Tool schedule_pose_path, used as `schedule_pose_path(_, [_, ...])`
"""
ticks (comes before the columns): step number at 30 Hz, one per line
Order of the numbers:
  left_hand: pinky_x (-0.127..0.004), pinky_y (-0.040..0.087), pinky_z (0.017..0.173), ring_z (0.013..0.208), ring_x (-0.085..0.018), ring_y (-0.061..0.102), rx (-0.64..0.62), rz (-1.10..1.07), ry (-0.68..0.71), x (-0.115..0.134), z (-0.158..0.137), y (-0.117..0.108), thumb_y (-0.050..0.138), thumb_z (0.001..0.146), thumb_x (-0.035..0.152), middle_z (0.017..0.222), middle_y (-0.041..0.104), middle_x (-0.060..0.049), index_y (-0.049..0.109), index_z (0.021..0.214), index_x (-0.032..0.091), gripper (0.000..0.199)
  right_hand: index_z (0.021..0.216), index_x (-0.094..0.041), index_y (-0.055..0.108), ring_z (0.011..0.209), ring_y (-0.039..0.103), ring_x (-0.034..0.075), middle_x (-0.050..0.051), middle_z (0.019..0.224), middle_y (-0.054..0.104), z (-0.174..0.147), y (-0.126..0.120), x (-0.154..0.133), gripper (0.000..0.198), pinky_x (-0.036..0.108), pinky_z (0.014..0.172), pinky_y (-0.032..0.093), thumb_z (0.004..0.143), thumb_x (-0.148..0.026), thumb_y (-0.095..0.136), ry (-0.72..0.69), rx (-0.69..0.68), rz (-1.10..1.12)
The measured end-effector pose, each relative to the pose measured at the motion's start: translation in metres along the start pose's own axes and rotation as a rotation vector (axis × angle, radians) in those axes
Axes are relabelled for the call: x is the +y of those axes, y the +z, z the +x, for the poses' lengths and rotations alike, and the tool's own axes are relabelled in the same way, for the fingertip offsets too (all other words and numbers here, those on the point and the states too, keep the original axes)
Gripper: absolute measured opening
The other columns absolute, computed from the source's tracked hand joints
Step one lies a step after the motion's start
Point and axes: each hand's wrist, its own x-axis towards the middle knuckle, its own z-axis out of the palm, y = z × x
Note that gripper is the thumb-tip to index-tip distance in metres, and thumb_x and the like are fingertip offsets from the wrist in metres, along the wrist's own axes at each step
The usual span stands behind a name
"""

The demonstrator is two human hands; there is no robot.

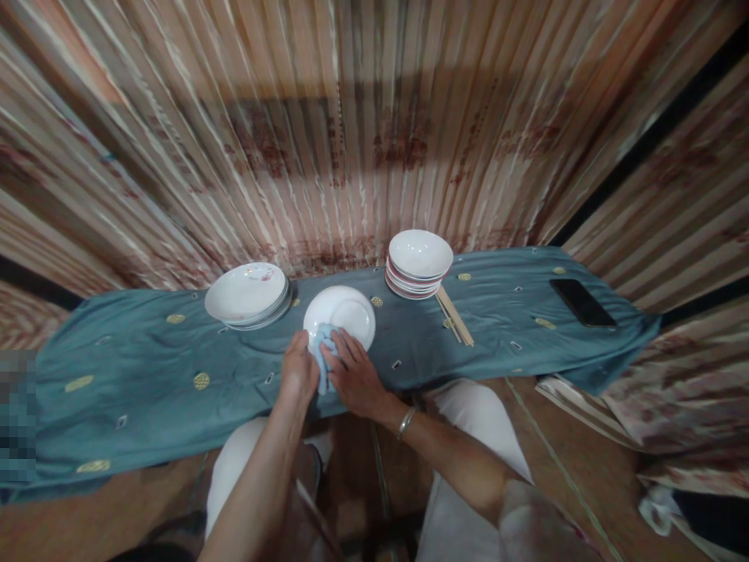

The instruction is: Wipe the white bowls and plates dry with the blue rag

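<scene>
A white dish [319,306] lies at the front middle of the cloth-covered table, with a raised ring on the face turned up, like the underside of a plate or bowl. My left hand [297,368] is closed on its near left edge. Against its near side, my right hand [358,378] presses a crumpled light blue cloth [321,375] with bent fingers. Part of the cloth hangs down between both hands. The near rim of the dish is hidden by the hands and the cloth.
To the left is a stack of white plates [246,293], the top one with a floral pattern. Behind to the right stand stacked white bowls [420,257], with wooden chopsticks [455,316] beside them. A black phone [581,302] lies near the right end of the teal tablecloth [152,375].
</scene>
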Motion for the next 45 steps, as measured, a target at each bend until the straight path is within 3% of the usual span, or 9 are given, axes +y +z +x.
schedule_pose_path(8, [-0.024, 0.053, 0.07, 0.07, -0.014, 0.066, -0.051, 0.032, 0.053, -0.004, -0.008, 0.005, 0.074, 0.07, 0.029, 0.077, 0.072, -0.003, 0.069, 0.077, 0.014, 0.017, 0.148, -0.024, 0.038, 0.149, 0.014, 0.03, 0.009, 0.157, 0.034, 0.029, -0.021, 0.012, 0.053, 0.052, 0.118, 0.02, 0.097, -0.035, 0.048, -0.034, 0.023, -0.171])
schedule_pose_path(14, [-0.023, 0.051, 0.068, 0.068, -0.013, 0.064, -0.104, 0.076, 0.095, -0.005, -0.008, 0.004, 0.075, 0.069, 0.028, 0.077, 0.072, -0.002, 0.071, 0.078, 0.014, 0.017, 0.147, -0.025, 0.039, 0.149, 0.014, 0.03, 0.009, 0.157, 0.032, 0.049, -0.036, 0.021, 0.052, 0.055, 0.117, 0.013, 0.098, -0.04, 0.045, 0.071, 0.054, -0.197])
schedule_pose_path(17, [-0.028, 0.052, 0.08, 0.075, -0.016, 0.067, -0.123, 0.036, 0.073, -0.007, -0.006, 0.005, 0.076, 0.068, 0.03, 0.08, 0.074, -0.004, 0.072, 0.079, 0.013, 0.02, 0.147, -0.023, 0.039, 0.148, 0.015, 0.029, 0.01, 0.156, 0.033, 0.056, -0.038, 0.027, 0.051, 0.054, 0.117, 0.014, 0.099, -0.04, 0.042, 0.149, 0.086, -0.158])
schedule_pose_path(22, [-0.037, 0.051, 0.092, 0.091, -0.024, 0.069, -0.148, 0.023, 0.091, -0.006, -0.009, 0.008, 0.079, 0.067, 0.035, 0.087, 0.076, -0.009, 0.073, 0.084, 0.012, 0.029, 0.144, -0.018, 0.041, 0.141, 0.031, 0.026, 0.014, 0.147, 0.044, 0.062, -0.03, 0.044, 0.048, 0.049, 0.115, 0.023, 0.101, -0.037, 0.034, 0.34, 0.215, -0.005])
schedule_pose_path(26, [-0.037, 0.051, 0.094, 0.089, -0.023, 0.07, -0.096, 0.02, 0.085, -0.004, -0.011, 0.007, 0.079, 0.068, 0.034, 0.089, 0.076, -0.01, 0.073, 0.085, 0.01, 0.03, 0.139, -0.014, 0.045, 0.131, 0.046, 0.022, 0.015, 0.135, 0.055, 0.062, -0.016, 0.065, 0.047, 0.043, 0.111, 0.034, 0.102, -0.037, 0.028, 0.43, 0.292, 0.163])
schedule_pose_path(31, [-0.036, 0.051, 0.097, 0.093, -0.022, 0.07, -0.004, -0.017, 0.04, -0.004, -0.008, 0.003, 0.071, 0.079, 0.028, 0.091, 0.076, -0.012, 0.073, 0.088, 0.009, 0.022, 0.134, -0.012, 0.05, 0.127, 0.052, 0.024, 0.018, 0.133, 0.058, 0.054, 0.009, 0.083, 0.05, 0.047, 0.111, 0.038, 0.101, -0.041, 0.026, 0.54, 0.353, 0.41])
schedule_pose_path(37, [-0.033, 0.055, 0.09, 0.08, -0.018, 0.071, 0.122, -0.064, -0.079, 0.001, -0.002, 0.001, 0.055, 0.09, 0.018, 0.08, 0.076, -0.007, 0.071, 0.097, 0.009, 0.019, 0.139, -0.014, 0.047, 0.135, 0.045, 0.025, 0.016, 0.142, 0.052, 0.038, 0.027, 0.078, 0.061, 0.048, 0.116, 0.032, 0.098, -0.054, 0.026, 0.695, 0.362, 0.531])
schedule_pose_path(45, [-0.036, 0.053, 0.096, 0.092, -0.02, 0.071, 0.169, -0.163, -0.176, 0.01, 0.001, 0.008, 0.045, 0.097, 0.022, 0.083, 0.077, -0.007, 0.063, 0.123, 0.011, 0.033, 0.152, -0.011, 0.024, 0.146, 0.027, 0.024, 0.016, 0.155, 0.034, 0.024, 0.018, 0.058, 0.065, 0.047, 0.12, 0.022, 0.099, -0.05, 0.026, 0.627, 0.293, 0.464])
